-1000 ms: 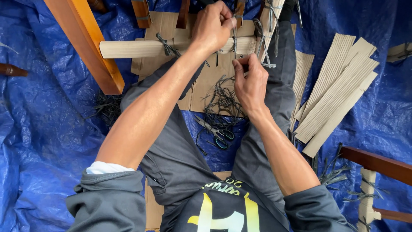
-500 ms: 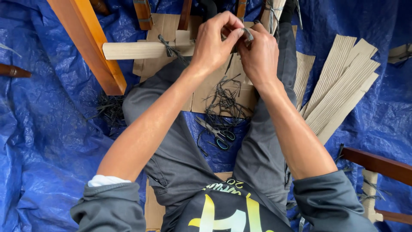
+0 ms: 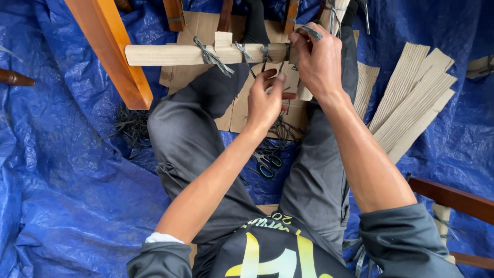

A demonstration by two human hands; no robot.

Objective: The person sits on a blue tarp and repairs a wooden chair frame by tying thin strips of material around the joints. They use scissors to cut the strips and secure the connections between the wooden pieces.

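From my remote seat I log the scene from its left edge: a blue tarp (image 3: pixel 67 195) covers the floor, and an orange-stained wooden beam (image 3: pixel 110 49) runs diagonally from top centre-left down to the right, ending near my left knee. Just beside its lower end lies a loose tangle of dark cord scraps (image 3: pixel 131 126) on the tarp. The work piece is a pale wooden bar (image 3: pixel 170 54); its long axis lies horizontal across the view, with its bare end pointing left past the orange beam and its other end hidden under my right hand. Dark cord ties (image 3: pixel 211 56) wrap the bar at several spots along it. Flat brown cardboard sheets (image 3: pixel 198 28) lie under the bar, beyond my knees. My left hand (image 3: pixel 265 100) sits just below the bar, fingers curled narrow, fingertips pinching what looks like a thin strand; the strand itself is too fine to confirm. Below it, between my legs, small scissors with bluish handles (image 3: pixel 267 164) rest on the tarp among more cord. My right hand (image 3: pixel 319 59) is closed around the bar's right end, thumb and forefinger gripping a dark cord strip (image 3: pixel 311 32) at the top. Farther right, a fanned stack of ribbed beige cardboard strips (image 3: pixel 411 98) points up and to the right. A dark brown wooden rail (image 3: pixel 453 198) lies at the lower right.
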